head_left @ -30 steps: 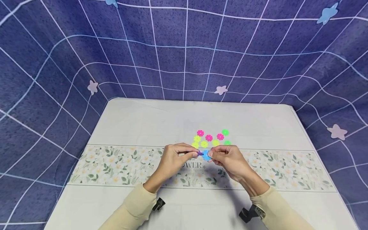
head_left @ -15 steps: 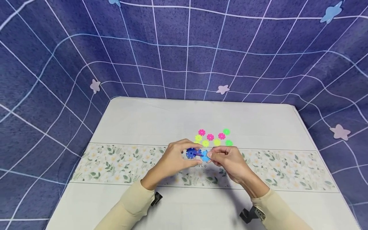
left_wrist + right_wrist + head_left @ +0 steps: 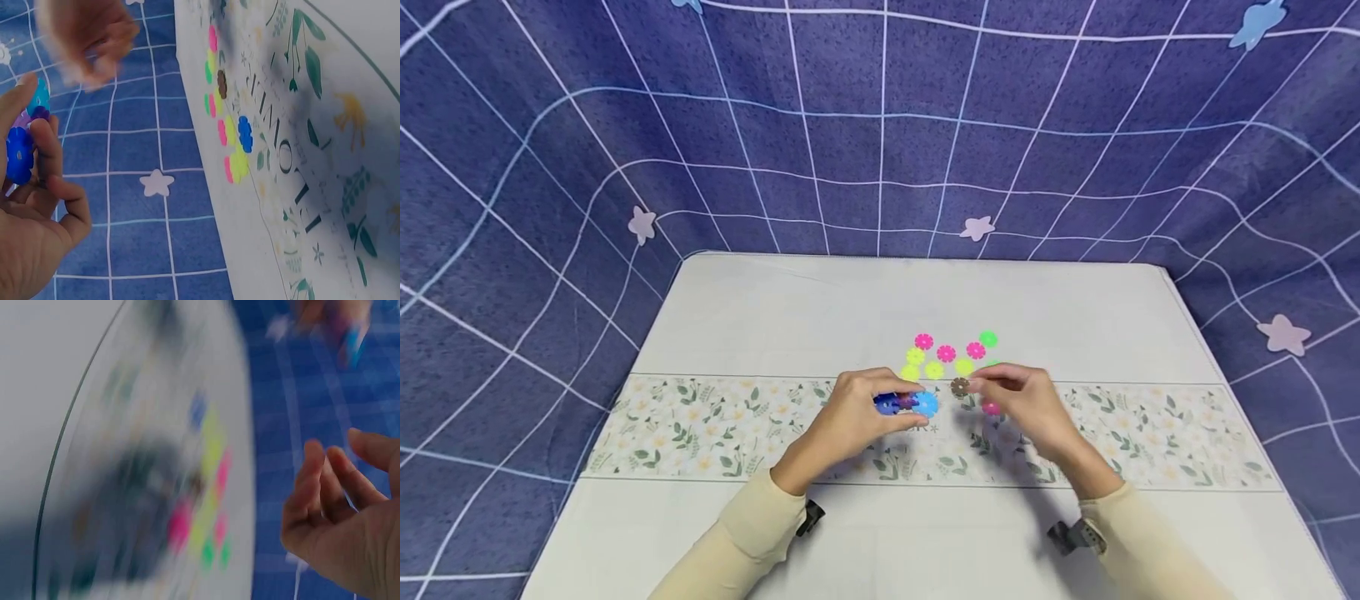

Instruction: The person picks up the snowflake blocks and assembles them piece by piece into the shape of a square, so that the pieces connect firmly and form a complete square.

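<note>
"What's there, biggest first?"

"A blue curtain (image 3: 850, 142) with pale grid lines, behind the table (image 3: 760, 325)."

"And the hands?"

"Both above the table's flowered band. The left hand (image 3: 859, 408) grips linked discs (image 3: 907, 402), dark blue, purple and light blue, between thumb and fingers. The right hand (image 3: 1030, 408) holds nothing, fingers loosely bent."

"Anything smaller?"

"Loose flower-shaped pieces on and just beyond the table's band: pink discs (image 3: 946, 354), yellow discs (image 3: 934, 370), green discs (image 3: 988, 339), a brown disc (image 3: 959, 387) and a blue disc (image 3: 245, 134)."

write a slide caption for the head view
Left hand holds joined blue and purple discs; empty right hand near brown disc on table
</note>
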{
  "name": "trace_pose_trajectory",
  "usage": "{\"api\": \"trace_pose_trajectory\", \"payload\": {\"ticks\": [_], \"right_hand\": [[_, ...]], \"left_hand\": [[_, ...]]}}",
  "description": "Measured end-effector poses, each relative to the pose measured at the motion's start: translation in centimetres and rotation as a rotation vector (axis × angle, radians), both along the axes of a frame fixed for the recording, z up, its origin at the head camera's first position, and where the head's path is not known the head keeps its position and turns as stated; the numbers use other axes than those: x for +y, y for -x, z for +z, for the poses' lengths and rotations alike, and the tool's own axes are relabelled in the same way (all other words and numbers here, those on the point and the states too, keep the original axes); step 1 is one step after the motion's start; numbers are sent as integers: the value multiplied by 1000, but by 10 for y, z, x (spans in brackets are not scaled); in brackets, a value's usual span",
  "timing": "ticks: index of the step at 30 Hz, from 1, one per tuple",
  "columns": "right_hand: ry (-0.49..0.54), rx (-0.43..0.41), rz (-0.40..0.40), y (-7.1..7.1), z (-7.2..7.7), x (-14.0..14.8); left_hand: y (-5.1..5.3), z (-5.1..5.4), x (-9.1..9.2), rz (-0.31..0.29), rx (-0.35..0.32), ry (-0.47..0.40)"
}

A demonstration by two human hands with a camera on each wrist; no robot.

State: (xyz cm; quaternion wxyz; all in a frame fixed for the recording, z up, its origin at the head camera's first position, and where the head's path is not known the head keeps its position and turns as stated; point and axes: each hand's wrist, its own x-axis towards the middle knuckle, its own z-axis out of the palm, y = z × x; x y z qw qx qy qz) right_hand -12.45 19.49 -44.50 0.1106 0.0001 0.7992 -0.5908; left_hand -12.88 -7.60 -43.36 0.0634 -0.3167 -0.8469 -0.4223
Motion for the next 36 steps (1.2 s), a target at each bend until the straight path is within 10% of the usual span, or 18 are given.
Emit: {"api": "trace_pose_trajectory", "payload": {"ticks": [5, 11, 18, 36], "right_hand": [[-384, 91, -8, 6, -39, 36], [-531, 203, -20, 5, -68, 34], [-613, 336, -74, 6, -78, 22], [-552, 300, -90, 5, -73, 29]], "left_hand": [[2, 2, -4, 14, -44, -7], [3, 3, -3, 15, -43, 0], [1, 2, -3, 23, -62, 4], [1, -1, 0, 17, -75, 14]]}}
